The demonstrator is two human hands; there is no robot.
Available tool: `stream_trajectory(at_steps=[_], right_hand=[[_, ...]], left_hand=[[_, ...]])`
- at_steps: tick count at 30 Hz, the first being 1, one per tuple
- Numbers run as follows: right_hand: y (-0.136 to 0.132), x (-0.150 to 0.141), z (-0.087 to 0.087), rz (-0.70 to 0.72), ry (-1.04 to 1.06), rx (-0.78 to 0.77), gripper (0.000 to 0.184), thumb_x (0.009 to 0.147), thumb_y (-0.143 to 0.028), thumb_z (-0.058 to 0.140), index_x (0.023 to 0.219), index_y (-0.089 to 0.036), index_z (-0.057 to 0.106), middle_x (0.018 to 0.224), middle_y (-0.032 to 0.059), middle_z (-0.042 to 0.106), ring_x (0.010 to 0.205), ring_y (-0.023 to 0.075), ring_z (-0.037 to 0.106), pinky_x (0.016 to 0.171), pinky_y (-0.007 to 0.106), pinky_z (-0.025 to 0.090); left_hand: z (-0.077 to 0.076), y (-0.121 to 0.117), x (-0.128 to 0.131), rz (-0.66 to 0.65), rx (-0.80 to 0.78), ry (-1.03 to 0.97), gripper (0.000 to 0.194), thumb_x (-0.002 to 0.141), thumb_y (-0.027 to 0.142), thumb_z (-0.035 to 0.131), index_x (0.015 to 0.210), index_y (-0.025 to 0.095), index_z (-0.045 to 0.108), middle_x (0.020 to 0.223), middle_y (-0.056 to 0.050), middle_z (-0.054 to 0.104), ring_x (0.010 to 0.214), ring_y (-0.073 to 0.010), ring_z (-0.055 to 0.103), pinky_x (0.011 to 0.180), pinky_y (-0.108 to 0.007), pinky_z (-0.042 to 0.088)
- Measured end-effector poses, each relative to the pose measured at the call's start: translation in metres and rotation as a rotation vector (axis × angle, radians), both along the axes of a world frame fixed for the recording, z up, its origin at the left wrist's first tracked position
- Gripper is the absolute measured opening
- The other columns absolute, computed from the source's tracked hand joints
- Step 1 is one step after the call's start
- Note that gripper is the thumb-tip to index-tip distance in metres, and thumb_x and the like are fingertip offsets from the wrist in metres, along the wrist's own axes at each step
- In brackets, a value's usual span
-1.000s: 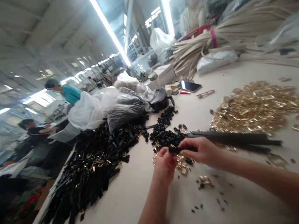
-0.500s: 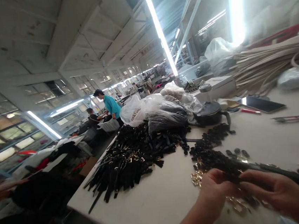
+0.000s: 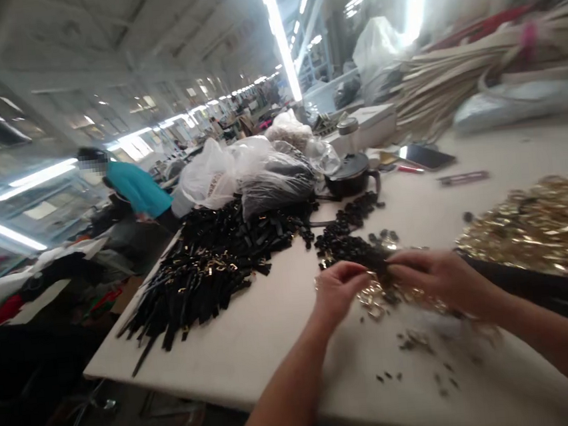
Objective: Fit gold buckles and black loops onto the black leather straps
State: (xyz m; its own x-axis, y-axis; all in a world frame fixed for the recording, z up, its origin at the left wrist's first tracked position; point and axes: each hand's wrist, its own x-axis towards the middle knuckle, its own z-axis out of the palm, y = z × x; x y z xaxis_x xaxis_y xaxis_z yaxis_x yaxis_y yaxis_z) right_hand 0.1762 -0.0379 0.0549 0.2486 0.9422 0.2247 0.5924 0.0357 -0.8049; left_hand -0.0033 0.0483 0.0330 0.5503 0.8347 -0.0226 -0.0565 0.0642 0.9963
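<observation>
My left hand (image 3: 339, 291) and my right hand (image 3: 438, 277) meet over the pale table (image 3: 274, 321), fingers pinched together on the end of a black strap (image 3: 536, 277) that runs off to the right. A small gold buckle seems to sit between the fingertips, but motion blur hides the detail. Loose gold buckles (image 3: 375, 298) lie just under the hands. A heap of small black loops (image 3: 347, 244) sits right behind them. The picture is smeared by head motion.
A big pile of finished black straps (image 3: 204, 271) covers the table's left side, and a mound of gold buckles (image 3: 541, 225) lies at the right. Plastic bags (image 3: 250, 169), a black pot (image 3: 350, 174), a phone (image 3: 426, 156) and cream strap bundles (image 3: 461, 69) stand behind. A person in teal (image 3: 133, 187) works beyond.
The camera has swung down and right again, so the gold mound is back in view. Both hands stay pinched on the black strap end above the loose buckles.
</observation>
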Motion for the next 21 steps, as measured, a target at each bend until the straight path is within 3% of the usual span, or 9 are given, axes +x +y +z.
stream_trajectory(at_steps=[2, 8, 16, 21], right_hand=[[0.0, 0.003, 0.001, 0.006, 0.009, 0.022, 0.033, 0.082, -0.047, 0.056, 0.087, -0.02, 0.072, 0.079, 0.0049, 0.073, 0.072, 0.0204, 0.066, 0.071, 0.031, 0.051], [0.0, -0.008, -0.009, 0.094, -0.026, 0.004, 0.024, 0.085, -0.036, 0.056, 0.087, -0.017, 0.071, 0.067, -0.0002, 0.065, 0.058, 0.0117, 0.053, 0.059, 0.024, 0.041], [-0.002, -0.015, -0.012, 0.152, 0.0, 0.075, 0.024, 0.087, -0.033, 0.055, 0.091, -0.017, 0.071, 0.07, 0.0002, 0.065, 0.057, 0.0105, 0.051, 0.058, 0.023, 0.04], [-0.001, -0.015, -0.01, 0.14, 0.011, 0.037, 0.027, 0.086, -0.039, 0.053, 0.086, -0.019, 0.07, 0.069, 0.0015, 0.066, 0.059, 0.0144, 0.056, 0.059, 0.026, 0.044]], left_hand=[[0.002, 0.004, -0.001, 0.009, -0.087, -0.04, 0.025, 0.063, 0.034, 0.083, 0.076, 0.015, 0.072, 0.065, -0.001, 0.068, 0.057, -0.0099, 0.058, 0.06, -0.023, 0.047], [0.006, 0.007, 0.001, 0.059, -0.291, -0.175, 0.033, 0.058, 0.034, 0.087, 0.077, 0.014, 0.068, 0.068, 0.0, 0.067, 0.056, -0.0081, 0.06, 0.058, -0.02, 0.048], [0.004, 0.008, 0.002, 0.008, -0.544, -0.217, 0.04, 0.056, 0.031, 0.089, 0.08, 0.015, 0.062, 0.067, 0.003, 0.063, 0.053, -0.0048, 0.058, 0.052, -0.015, 0.046], [0.004, 0.003, 0.007, 0.027, -0.559, -0.228, 0.044, 0.057, 0.036, 0.088, 0.089, 0.015, 0.064, 0.07, 0.002, 0.064, 0.055, -0.0062, 0.06, 0.054, -0.017, 0.047]])
